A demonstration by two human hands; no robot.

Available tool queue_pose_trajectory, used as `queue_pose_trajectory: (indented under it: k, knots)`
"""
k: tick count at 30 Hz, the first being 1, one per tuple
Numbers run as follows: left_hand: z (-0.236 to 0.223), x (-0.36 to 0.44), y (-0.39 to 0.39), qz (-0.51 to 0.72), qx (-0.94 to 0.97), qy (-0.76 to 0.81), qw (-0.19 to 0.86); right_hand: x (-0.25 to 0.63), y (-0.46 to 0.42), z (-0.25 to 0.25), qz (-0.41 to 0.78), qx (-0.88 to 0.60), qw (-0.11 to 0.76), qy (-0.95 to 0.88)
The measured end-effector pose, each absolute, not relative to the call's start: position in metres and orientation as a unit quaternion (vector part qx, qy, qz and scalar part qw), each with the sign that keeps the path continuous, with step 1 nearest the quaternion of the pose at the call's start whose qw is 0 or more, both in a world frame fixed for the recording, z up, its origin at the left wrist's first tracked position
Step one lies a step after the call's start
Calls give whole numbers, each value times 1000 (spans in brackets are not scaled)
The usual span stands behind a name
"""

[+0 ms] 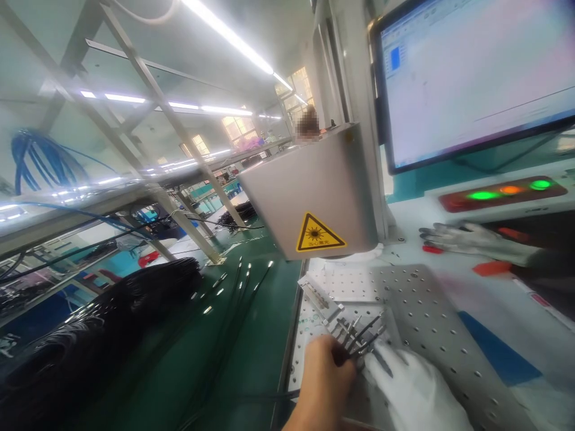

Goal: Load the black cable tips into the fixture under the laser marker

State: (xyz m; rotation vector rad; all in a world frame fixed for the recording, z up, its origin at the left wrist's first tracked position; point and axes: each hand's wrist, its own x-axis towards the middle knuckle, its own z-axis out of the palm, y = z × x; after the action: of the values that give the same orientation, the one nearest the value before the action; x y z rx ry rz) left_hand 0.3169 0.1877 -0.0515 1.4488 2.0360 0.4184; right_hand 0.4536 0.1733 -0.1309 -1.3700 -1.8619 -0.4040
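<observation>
My bare left hand (324,377) is closed round a bunch of several thin black cables with metal plug ends (359,335), held over the perforated metal plate (422,305). The plug tips point up and away toward a small metal fixture (317,293) on the plate. My right hand (413,389), in a white glove, lies beside the left, its fingers against the same cable ends. Above both hangs the grey laser head (314,191) with a yellow warning triangle.
A monitor (471,78) stands top right over a panel with green and orange lights (503,193). A loose grey glove (471,236) lies on the white bench. Black cable bundles (90,341) and loose cables (233,287) lie on the green mat at left. A person is far behind.
</observation>
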Motion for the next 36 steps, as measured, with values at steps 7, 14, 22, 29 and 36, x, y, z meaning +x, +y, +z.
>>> queue_pose_trajectory:
  k: [7, 14, 22, 29, 36]
  knots:
    - [-51, 314, 189, 177, 532, 755, 341, 457, 163, -133, -135, -561, 324, -750]
    - [-68, 303, 191, 245, 497, 718, 421, 449, 170, -133, -187, -564, 349, -725]
    - [-50, 302, 190, 143, 560, 718, 388, 452, 169, -130, -145, -574, 354, -724]
    - [-47, 309, 198, 57, 587, 732, 341, 453, 171, -108, -141, -561, 379, -722]
    - [-52, 312, 198, 62, 543, 755, 363, 449, 185, -145, -141, -539, 338, -758]
